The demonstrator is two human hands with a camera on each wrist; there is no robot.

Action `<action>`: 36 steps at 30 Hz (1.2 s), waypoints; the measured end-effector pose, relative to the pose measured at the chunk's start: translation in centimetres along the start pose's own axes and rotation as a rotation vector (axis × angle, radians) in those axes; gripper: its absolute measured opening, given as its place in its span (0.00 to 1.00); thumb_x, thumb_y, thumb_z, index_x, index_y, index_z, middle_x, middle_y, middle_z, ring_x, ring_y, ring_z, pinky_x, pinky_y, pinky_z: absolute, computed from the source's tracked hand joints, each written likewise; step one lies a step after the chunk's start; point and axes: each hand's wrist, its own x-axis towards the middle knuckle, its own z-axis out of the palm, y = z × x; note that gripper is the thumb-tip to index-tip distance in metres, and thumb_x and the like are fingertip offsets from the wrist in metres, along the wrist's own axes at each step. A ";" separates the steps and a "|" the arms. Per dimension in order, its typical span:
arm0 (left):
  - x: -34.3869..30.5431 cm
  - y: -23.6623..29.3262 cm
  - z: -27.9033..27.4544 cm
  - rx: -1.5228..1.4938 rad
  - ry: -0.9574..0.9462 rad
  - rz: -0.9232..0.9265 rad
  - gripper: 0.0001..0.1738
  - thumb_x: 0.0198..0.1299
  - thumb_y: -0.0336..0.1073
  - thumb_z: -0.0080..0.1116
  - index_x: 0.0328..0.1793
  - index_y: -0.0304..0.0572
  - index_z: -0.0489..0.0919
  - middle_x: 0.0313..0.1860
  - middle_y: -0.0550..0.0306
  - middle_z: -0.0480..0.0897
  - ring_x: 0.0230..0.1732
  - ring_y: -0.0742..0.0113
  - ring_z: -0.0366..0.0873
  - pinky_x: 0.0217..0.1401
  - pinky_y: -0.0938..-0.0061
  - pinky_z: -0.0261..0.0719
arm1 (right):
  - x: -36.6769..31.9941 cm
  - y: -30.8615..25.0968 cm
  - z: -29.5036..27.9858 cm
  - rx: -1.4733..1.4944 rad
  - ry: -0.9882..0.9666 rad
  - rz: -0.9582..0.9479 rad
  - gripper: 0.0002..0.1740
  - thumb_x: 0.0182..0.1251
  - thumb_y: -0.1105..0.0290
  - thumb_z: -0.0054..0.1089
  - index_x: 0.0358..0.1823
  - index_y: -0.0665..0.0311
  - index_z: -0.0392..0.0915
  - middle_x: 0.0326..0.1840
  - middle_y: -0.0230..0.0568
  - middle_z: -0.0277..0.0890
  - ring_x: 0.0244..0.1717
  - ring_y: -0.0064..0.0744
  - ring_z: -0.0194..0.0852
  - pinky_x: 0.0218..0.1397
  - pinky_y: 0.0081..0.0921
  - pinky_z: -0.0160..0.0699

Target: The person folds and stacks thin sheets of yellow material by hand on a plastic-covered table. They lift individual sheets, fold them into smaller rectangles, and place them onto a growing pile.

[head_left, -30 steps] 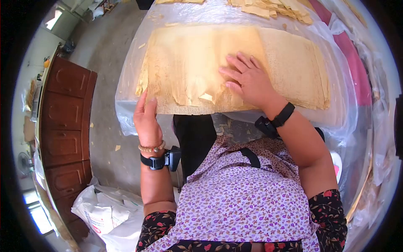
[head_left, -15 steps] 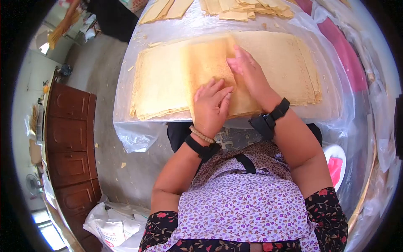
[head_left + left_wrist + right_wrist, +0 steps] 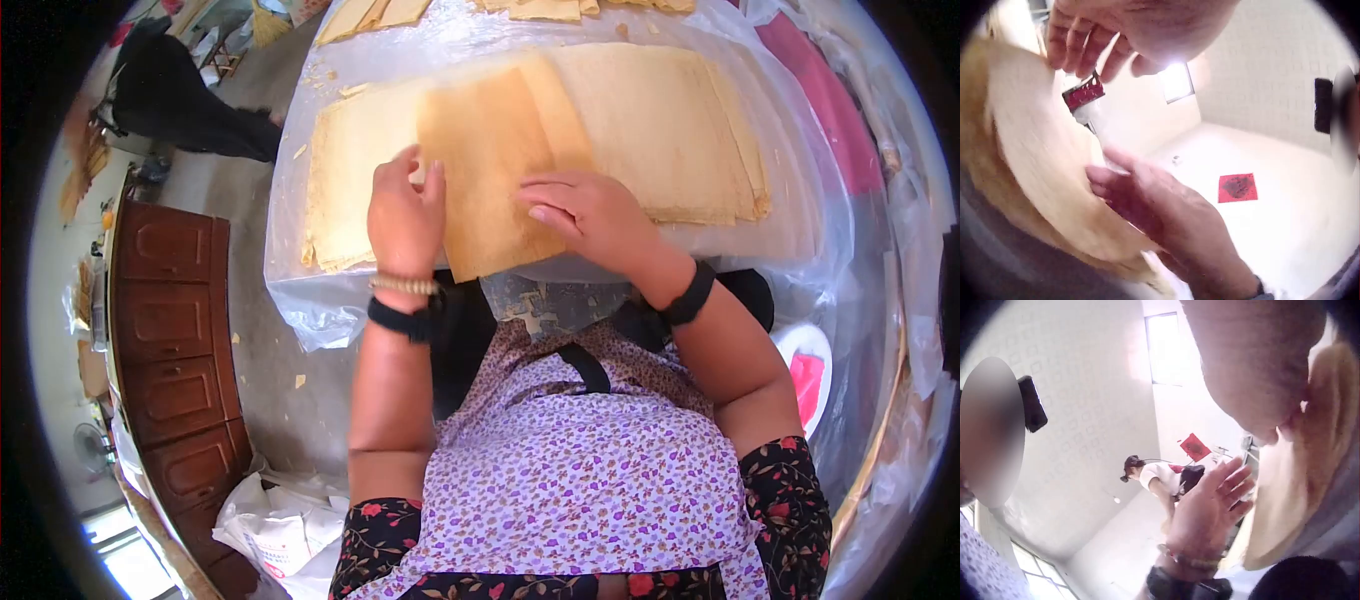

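At the tabletop's (image 3: 445, 42) near edge, a thin, curved yellowish-brown sheet (image 3: 490, 190) lies between my loosely spread left grip (image 3: 405, 210) and right grip (image 3: 590, 215), whose extended fingers touch it.

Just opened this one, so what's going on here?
A person in a floral apron handles a darker yellow sheet at a plastic-covered table. The left hand is by its left edge; whether they touch is unclear. The right hand is over its right side. The sheet lies over paler sheets, with more pieces farther back.
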 end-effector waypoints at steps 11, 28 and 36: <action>-2.5 1.6 3.1 -0.134 -0.169 -0.227 0.42 0.61 0.39 0.69 0.79 0.25 0.67 0.38 0.46 0.90 0.35 0.49 0.88 0.39 0.60 0.85 | -4.6 -4.8 -0.1 -0.440 0.026 -0.096 0.23 0.68 0.63 0.64 0.63 0.63 0.80 0.64 0.47 0.81 0.67 0.50 0.77 0.78 0.46 0.66; -0.4 -1.3 0.0 -0.601 -0.800 0.113 0.26 0.63 0.29 0.72 0.69 0.42 0.80 0.50 0.64 0.90 0.49 0.74 0.86 0.55 0.74 0.82 | -10.7 3.6 -11.7 0.571 0.195 0.626 0.18 0.77 0.63 0.58 0.56 0.69 0.86 0.57 0.36 0.88 0.61 0.32 0.81 0.67 0.31 0.74; -2.5 5.0 3.5 0.088 -0.211 0.111 0.31 0.66 0.34 0.65 0.76 0.41 0.72 0.39 0.42 0.87 0.35 0.48 0.86 0.39 0.65 0.84 | -6.2 6.0 -9.3 -0.163 0.273 0.653 0.21 0.79 0.54 0.55 0.46 0.66 0.85 0.39 0.56 0.86 0.43 0.54 0.85 0.49 0.46 0.81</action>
